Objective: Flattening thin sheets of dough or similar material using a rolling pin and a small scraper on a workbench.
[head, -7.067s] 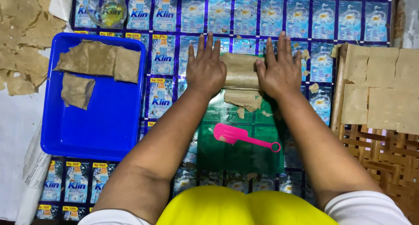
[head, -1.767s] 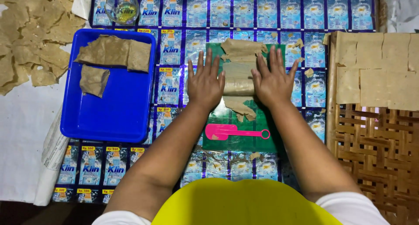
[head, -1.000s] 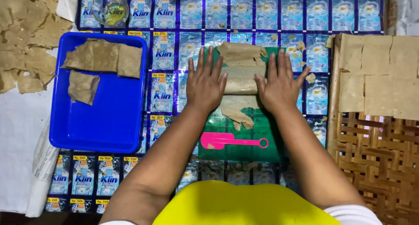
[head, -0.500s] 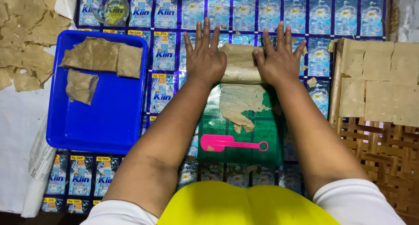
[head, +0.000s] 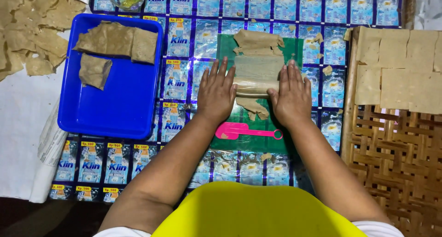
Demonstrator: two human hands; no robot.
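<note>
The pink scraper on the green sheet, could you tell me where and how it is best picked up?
Probably by the thin handle of the pink scraper, pinched from above near its ringed right end. It lies flat on the green sheet, handle pointing right, closest to the right hand, with bare sheet around it.

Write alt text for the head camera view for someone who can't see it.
Seen from above, a person's left hand and right hand press flat on a roller over a thin tan dough sheet on a green mat. A pink scraper lies just below; a blue tray of dough pieces sits left, a woven rack with dough squares right.
</note>
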